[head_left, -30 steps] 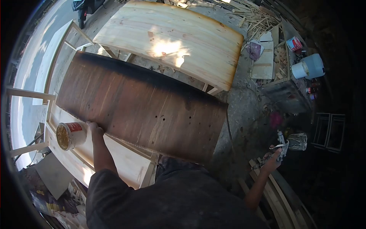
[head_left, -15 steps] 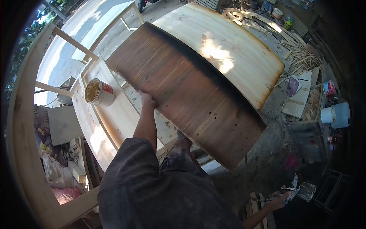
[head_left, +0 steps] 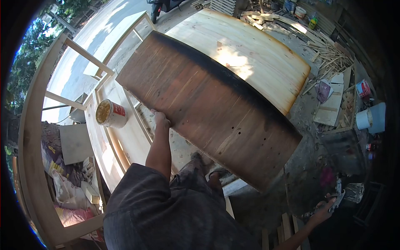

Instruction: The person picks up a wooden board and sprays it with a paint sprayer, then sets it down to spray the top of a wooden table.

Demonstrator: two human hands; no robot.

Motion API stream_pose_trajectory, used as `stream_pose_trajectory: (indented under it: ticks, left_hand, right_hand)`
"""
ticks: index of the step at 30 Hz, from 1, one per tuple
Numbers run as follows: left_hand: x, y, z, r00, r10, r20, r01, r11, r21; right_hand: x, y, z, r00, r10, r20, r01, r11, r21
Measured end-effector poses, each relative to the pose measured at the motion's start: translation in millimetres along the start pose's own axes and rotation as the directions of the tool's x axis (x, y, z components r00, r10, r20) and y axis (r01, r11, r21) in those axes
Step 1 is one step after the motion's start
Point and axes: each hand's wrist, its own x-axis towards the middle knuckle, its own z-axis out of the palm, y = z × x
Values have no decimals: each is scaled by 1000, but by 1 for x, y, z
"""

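A large brown wooden board (head_left: 200,100) with a blackened far edge lies tilted across the middle of the view. My left hand (head_left: 161,119) is closed on its near edge, with the fingers partly hidden. Far off to the lower right, my right hand (head_left: 321,212) is wrapped round the handle of a metal spray gun (head_left: 339,195), which has a clouded cup on its far side. The gun is apart from the board and points away from my body.
A paint bucket (head_left: 111,113) stands on a pale wooden panel (head_left: 135,125) at left, beside an upright wooden frame (head_left: 31,137). Behind the brown board lies a pale panel (head_left: 266,50) with scorched-looking edges. Scrap sticks (head_left: 329,56) and white containers (head_left: 371,118) line the right.
My view has shifted slightly, so more of the motorbike shows at the top. My right hand and the spray gun sit farther right and a little higher. The left hand keeps its hold.
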Motion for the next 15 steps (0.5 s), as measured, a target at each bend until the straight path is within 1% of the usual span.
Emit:
stream_pose_trajectory:
  ticks: [1, 3, 5, 6, 7, 8, 10, 13, 15]
  left_hand:
    - [2, 0, 0, 999, 6, 33, -5, 1000, -22]
    - [-6, 11, -1, 1000, -22, -18, 23, 999, 29]
    - [-13, 23, -10, 995, -57, -78, 64, 995, 80]
    - [1, 24, -18, 997, -63, 53, 62, 998, 12]
    - [11, 24, -26, 996, -57, 74, 59, 998, -25]
    - [40, 19, -42, 988, -75, 134, 80, 996, -39]
    - [63, 23, -55, 997, -68, 29, 68, 998, 3]
    - [125, 18, -101, 999, 13, -37, -11, 999, 54]
    - [110, 27, -100, 996, -7, -85, 9, 1000, 21]
  right_hand:
    - [-3, -1, -4, 1000, -7, -20, 7, 1000, 3]
    - [-3, -2, -2, 999, -35, -31, 36, 999, 18]
    - [-2, 3, -1, 998, -15, -57, 16, 1000, 26]
    - [-1, 5, 1, 997, -4, -83, 7, 999, 31]
    - [-4, 6, 4, 996, 0, -88, 2, 1000, 29]
    - [-9, 6, 6, 996, 5, -95, -3, 1000, 23]
    - [-14, 2, 16, 996, 8, -91, -6, 1000, 19]
    - [-26, -2, 23, 994, 21, -108, -18, 999, 32]
    - [-35, -11, 33, 994, 13, -106, -8, 999, 45]
